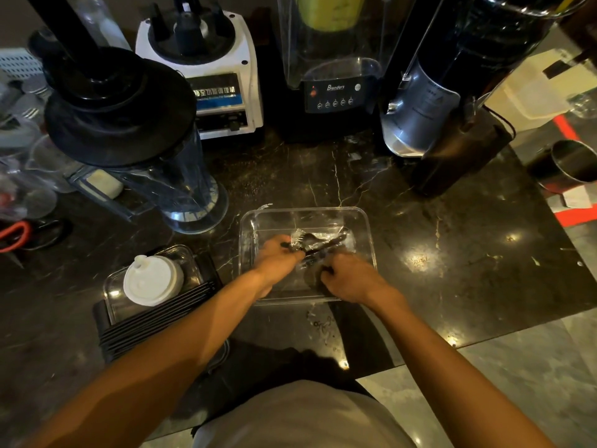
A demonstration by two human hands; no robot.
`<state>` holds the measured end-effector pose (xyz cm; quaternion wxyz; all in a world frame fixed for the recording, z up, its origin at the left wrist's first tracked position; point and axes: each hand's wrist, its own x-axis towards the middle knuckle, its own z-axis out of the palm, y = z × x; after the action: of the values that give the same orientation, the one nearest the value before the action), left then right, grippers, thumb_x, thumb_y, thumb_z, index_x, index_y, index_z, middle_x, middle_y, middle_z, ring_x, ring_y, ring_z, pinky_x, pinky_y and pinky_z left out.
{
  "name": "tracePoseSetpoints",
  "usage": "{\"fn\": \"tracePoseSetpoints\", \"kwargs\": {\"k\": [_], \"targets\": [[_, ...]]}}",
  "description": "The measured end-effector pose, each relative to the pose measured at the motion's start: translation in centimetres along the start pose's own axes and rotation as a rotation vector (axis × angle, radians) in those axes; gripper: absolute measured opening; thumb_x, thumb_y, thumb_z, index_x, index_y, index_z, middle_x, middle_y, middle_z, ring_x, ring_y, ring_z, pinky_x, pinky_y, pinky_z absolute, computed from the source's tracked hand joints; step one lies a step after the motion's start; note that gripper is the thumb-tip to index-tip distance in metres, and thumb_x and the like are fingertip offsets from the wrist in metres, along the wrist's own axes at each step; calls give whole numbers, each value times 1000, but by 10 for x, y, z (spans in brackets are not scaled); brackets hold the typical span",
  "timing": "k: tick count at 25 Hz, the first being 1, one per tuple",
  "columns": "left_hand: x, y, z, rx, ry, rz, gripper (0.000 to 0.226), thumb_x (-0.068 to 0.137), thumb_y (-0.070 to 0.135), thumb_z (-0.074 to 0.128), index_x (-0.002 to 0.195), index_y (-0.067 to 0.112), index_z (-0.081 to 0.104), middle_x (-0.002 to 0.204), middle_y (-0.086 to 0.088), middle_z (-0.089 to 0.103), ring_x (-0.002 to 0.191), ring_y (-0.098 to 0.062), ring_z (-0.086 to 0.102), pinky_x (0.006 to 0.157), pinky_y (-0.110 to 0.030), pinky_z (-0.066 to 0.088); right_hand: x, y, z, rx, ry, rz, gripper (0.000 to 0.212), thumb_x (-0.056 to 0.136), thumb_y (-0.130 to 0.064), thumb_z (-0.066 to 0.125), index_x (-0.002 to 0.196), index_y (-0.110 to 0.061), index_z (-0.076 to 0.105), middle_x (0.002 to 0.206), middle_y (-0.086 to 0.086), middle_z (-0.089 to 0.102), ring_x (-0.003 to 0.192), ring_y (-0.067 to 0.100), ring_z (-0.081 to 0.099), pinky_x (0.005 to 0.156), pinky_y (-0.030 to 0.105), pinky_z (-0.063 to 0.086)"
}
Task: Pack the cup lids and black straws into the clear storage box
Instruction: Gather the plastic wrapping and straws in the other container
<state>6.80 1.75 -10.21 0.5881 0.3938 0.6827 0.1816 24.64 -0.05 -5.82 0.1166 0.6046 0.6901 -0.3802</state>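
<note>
Both hands in the clear box, centre frame: left hand and right hand grasping wrapped black straws. White lids lower left, unpacked.

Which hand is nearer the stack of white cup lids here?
Left. The left hand is inside the clear storage box, on the side facing the white cup lids. The right hand is at the box's near edge, farther from them.
</note>
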Motion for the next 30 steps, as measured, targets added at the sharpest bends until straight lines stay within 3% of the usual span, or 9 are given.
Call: {"fn": "tracePoseSetpoints", "kwargs": {"k": [3,7,11,13,17,21,23,27,30], "targets": [[4,-3,-4,7,53,2,37,85,27,76,118,21,63,98,4,71,98,-17,68,95,-44,58,0,3,2,8,13,5,24,105,-29,51,101,-16,70,99,3,65,92,19,64,84,40,54],[8,-7,1,-15,-29,-39,51,84,25,74,133,22,58,114,-2,70,111,-17,66,101,-44,56,3,4,10,40,-46,0,21,103,-30,55,90,-17,66,90,1,63,81,16,62,65,31,43],[14,4,7,-37,-27,30,52,91,17,72,140,20,53,122,-2,67,112,-18,65,101,-38,55,9,0,6,49,38,4,19,100,-27,56,106,-14,68,115,4,58,101,24,63,83,39,52],[15,8,6,-26,21,54,53,93,16,71,142,18,50,118,-1,65,106,-16,65,93,-31,55,12,-2,0,58,91,8,21,99,-25,56,110,-12,69,121,7,57,107,27,63,94,45,54],[9,3,1,53,96,70,65,87,15,79,141,17,44,98,8,58,83,-4,58,70,-18,48,14,0,1,31,77,11,19,101,-23,55,90,-14,67,97,5,65,89,22,65,82,42,55],[5,-6,-2,205,4,20,77,79,14,84,143,16,43,104,2,62,93,-17,66,81,-32,56,12,3,7,-21,48,7,21,103,-26,53,93,-13,67,93,4,66,87,22,65,78,41,54],[3,-7,0,278,-17,57,79,78,11,84,143,17,40,99,5,59,88,-15,65,75,-31,55,12,3,7,-5,32,11,20,103,-26,53,92,-16,67,89,2,65,84,20,64,76,38,50],[0,-5,5,464,28,271,70,83,-1,74,138,21,35,112,-4,59,98,-26,68,86,-42,59,13,5,7,-5,1,12,22,103,-28,53,90,-16,66,90,2,65,85,22,65,77,40,53],[3,-4,6,727,94,471,87,83,-5,73,148,27,25,129,-16,54,96,-35,71,84,-46,62,12,6,6,-10,-21,8,21,103,-28,54,90,-17,66,87,1,65,82,20,65,73,36,49]]}}
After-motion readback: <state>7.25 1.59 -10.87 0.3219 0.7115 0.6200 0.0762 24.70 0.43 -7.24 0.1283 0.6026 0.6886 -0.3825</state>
